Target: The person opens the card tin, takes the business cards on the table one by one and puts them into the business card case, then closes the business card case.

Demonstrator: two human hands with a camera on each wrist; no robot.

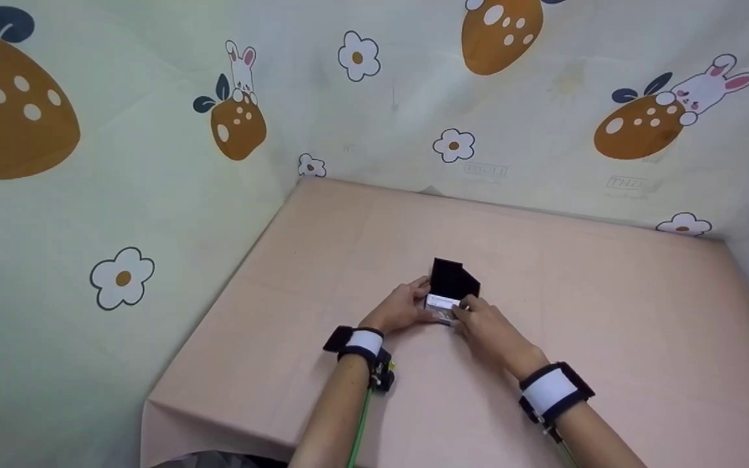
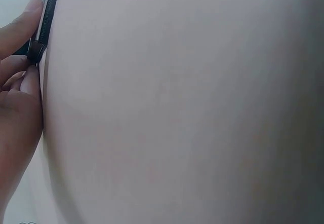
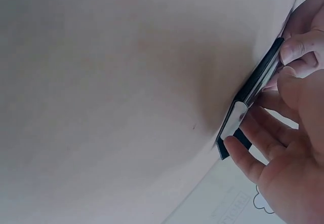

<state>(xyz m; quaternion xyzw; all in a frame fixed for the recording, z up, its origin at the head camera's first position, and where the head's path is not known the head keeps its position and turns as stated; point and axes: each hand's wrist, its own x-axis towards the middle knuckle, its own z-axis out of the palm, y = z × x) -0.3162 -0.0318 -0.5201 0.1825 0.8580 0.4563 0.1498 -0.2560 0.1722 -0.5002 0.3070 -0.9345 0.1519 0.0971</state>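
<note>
A small black card case (image 1: 454, 279) stands with its flap raised near the middle of the table, a white card (image 1: 443, 301) and a shiny, clear-looking part showing at its front. My left hand (image 1: 400, 307) grips its left edge, thumb at the front and fingers behind. At the right edge, my right hand (image 1: 488, 325) holds the case between thumb and fingers. In the right wrist view, the case (image 3: 255, 79) is seen side-on with a white end (image 3: 234, 120) touched by the little finger. Only the case's dark edge (image 2: 48, 16) shows in the left wrist view.
A pale pink cloth (image 1: 270, 364) covers the table. Printed curtains (image 1: 153, 214) with flowers and rabbits rise along the left and back edges. Each wrist wears a black and white strap (image 1: 553, 392) with a camera, and a green cable (image 1: 360, 429) runs along the left forearm.
</note>
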